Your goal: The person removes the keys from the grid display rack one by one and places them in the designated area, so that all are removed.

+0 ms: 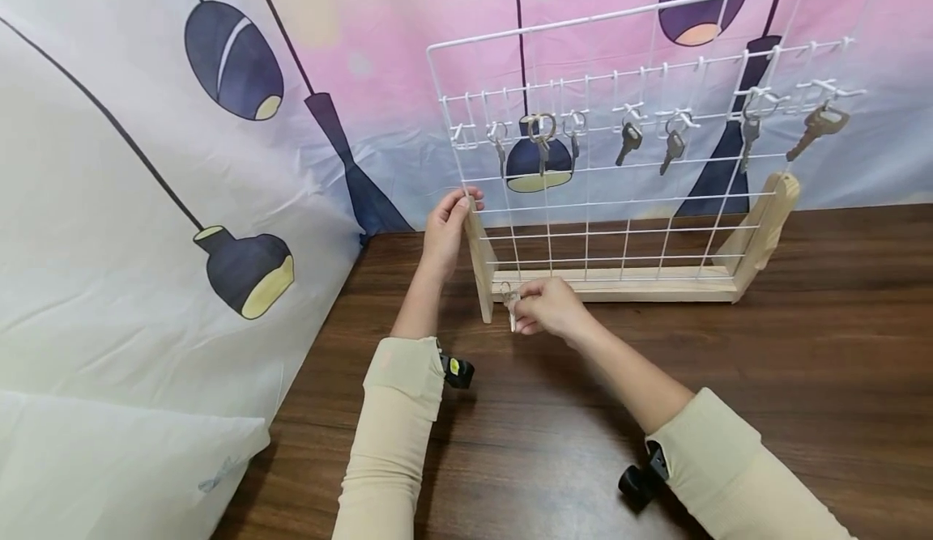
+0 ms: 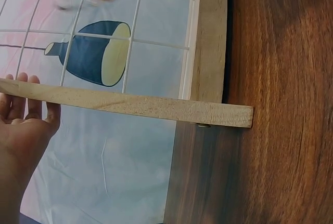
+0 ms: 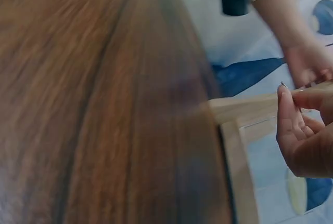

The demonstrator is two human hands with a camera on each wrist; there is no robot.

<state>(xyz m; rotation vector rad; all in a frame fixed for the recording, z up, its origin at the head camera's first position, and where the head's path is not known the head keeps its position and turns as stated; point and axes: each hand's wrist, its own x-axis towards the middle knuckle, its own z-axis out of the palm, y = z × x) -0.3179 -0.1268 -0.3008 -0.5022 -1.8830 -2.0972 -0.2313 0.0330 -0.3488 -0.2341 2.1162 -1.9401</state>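
Table (image 1: 838, 321) ran under the lot, patterned cloth (image 1: 364, 38) behind. The rack (image 1: 619, 287) stood upright on the table, posts and grid joined, so that part looked done. Most of the hanging looked done too: keys (image 1: 674, 148) dangled along the white hooks near the top, spread left to right. Left over, as I judged it: one key off the hooks. Couldn't make out a key on the far-left hook (image 1: 457, 135).

Left hand (image 1: 447, 228) gripped the rack's left post (image 1: 481, 269), thumb in front, fingers reaching round behind. Right hand (image 1: 550, 305) pinched the loose key (image 1: 513, 318) low down, in front of the grid near the foot of that post, well below the hooks. Going up or coming off, I couldn't tell.

Counts, big to small: one table; cloth, sheets not countable from where I stood; one rack, with two wooden posts, one base board and one wire grid; two hands; two black wrist cameras (image 1: 457, 370), one per cuff; seven keys hung, as near as I could count; one key in the right hand, making eight; one ring (image 1: 506, 289) on the held key, rings on several others; hooks too crowded for a safe number.
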